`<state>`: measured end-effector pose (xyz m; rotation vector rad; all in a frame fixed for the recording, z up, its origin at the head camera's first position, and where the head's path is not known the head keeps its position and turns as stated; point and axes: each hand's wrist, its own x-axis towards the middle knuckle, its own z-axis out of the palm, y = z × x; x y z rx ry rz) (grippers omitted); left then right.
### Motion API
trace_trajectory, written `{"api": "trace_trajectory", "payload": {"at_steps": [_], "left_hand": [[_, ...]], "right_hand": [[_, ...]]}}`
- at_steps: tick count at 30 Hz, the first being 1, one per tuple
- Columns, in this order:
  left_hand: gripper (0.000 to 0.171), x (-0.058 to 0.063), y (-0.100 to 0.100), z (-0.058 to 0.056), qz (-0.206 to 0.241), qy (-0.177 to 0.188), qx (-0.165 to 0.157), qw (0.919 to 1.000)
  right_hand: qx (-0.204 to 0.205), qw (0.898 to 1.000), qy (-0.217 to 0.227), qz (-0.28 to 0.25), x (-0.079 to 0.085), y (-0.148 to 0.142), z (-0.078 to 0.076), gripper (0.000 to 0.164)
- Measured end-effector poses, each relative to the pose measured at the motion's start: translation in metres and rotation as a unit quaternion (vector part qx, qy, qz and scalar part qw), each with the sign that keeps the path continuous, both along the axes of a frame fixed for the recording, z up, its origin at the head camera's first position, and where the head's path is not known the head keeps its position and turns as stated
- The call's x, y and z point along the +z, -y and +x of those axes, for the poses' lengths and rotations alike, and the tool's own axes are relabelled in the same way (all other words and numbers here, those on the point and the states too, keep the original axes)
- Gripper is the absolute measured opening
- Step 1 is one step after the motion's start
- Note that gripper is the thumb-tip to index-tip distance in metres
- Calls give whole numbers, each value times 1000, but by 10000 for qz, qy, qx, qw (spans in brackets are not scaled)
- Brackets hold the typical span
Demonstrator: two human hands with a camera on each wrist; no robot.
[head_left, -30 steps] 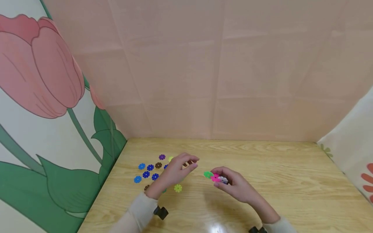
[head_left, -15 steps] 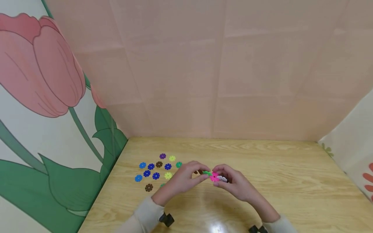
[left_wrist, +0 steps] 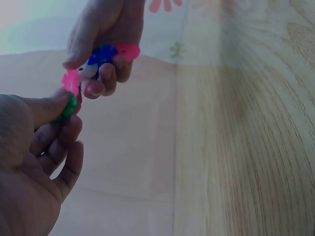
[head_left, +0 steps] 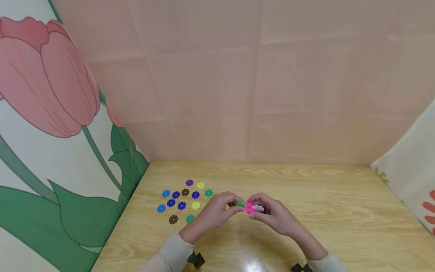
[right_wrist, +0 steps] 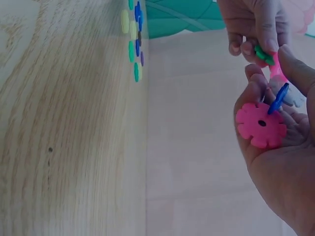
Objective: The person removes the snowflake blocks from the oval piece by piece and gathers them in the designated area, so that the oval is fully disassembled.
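Note:
A short chain of notched flower-shaped plastic discs is held up between both hands above the table. My left hand [head_left: 215, 211] pinches the green disc [head_left: 240, 204] at its left end between thumb and fingers. My right hand [head_left: 276, 217] grips the chain around the bright pink disc [head_left: 249, 207] and the white disc [head_left: 259, 208]. Further along, in the right wrist view, a blue disc [right_wrist: 279, 99] joins the white one. A second pink disc [right_wrist: 261, 126] ends the chain, lying against the right palm. Fingers partly hide the joints.
Several loose flower discs lie flat on the wooden table [head_left: 323, 211], left of the hands, including a purple disc [head_left: 189, 183], a brown disc [head_left: 173, 219] and a yellow disc [head_left: 195, 205]. A pink cloth [head_left: 251, 94] hangs behind the table.
My left hand has come right from beside the loose discs and taken hold of the green disc. That disc has tilted nearly edge-on. My right hand has stayed almost still.

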<state>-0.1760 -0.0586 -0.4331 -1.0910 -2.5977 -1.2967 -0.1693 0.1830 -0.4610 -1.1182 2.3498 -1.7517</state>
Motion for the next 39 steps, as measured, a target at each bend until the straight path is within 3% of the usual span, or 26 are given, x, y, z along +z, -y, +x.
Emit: {"api": "trace_trajectory", "payload": {"at_steps": [7,14,21,27,32,39], "left_hand": [[12,-2,-1,0,186,-257,38,9995],[9,-3,-3,3,56,-462,73,9989],[5,1,-6,6,-113,-1471,47,9890],[5,2,-5,8,-225,-1728,127,9846],[7,0,-3,8,-326,-1597,198,9864],[18,-7,8,0,-197,-756,82,9969]], "right_hand": [[-418,9990,94,161,2,1,3,25],[-637,9978,109,145,3,3,6,23],[-770,9969,7,128,4,4,7,23],[-832,9965,-57,106,4,4,8,24],[-955,9954,-34,11,3,2,7,23],[-959,9953,133,48,3,0,6,23]]}}
